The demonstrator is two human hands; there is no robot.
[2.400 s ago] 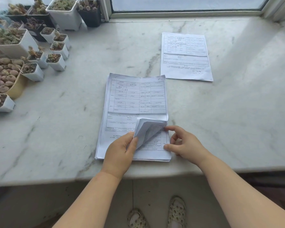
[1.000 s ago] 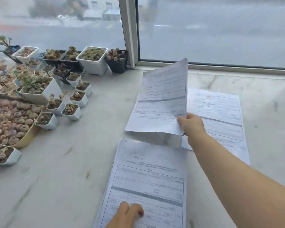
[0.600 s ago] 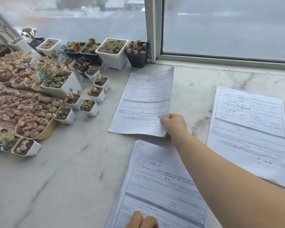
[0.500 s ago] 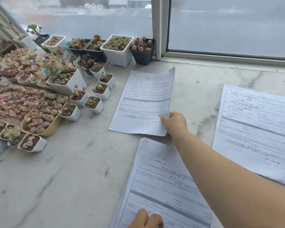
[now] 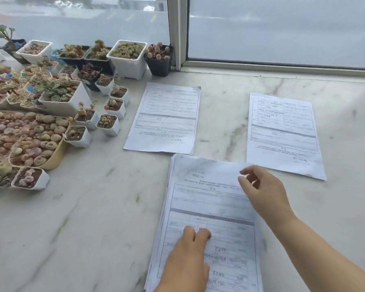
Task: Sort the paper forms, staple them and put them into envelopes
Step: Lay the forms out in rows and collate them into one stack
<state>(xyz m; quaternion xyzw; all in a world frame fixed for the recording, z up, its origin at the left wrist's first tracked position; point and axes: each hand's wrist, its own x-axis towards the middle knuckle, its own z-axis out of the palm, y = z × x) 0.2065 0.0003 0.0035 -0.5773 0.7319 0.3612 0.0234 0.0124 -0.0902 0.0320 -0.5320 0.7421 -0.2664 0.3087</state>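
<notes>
A stack of printed paper forms [image 5: 207,205] lies on the marble sill right in front of me. My left hand [image 5: 188,258] presses flat on its lower half with straight fingers. My right hand [image 5: 261,188] hovers over the stack's upper right corner, fingers loosely curled, holding nothing. One single form [image 5: 167,119] lies flat beyond the stack to the left, beside the pots. Another single form [image 5: 282,131] lies flat to the right.
Many small white and black pots of succulents [image 5: 57,98] crowd the left side of the marble sill [image 5: 72,218]. A window frame post [image 5: 177,32] and glass close off the back. Bare marble stretches at the right.
My right hand laid the sheet down beside the pots, let go of it and drew back over the stack's top corner. My left hand stayed on the stack.
</notes>
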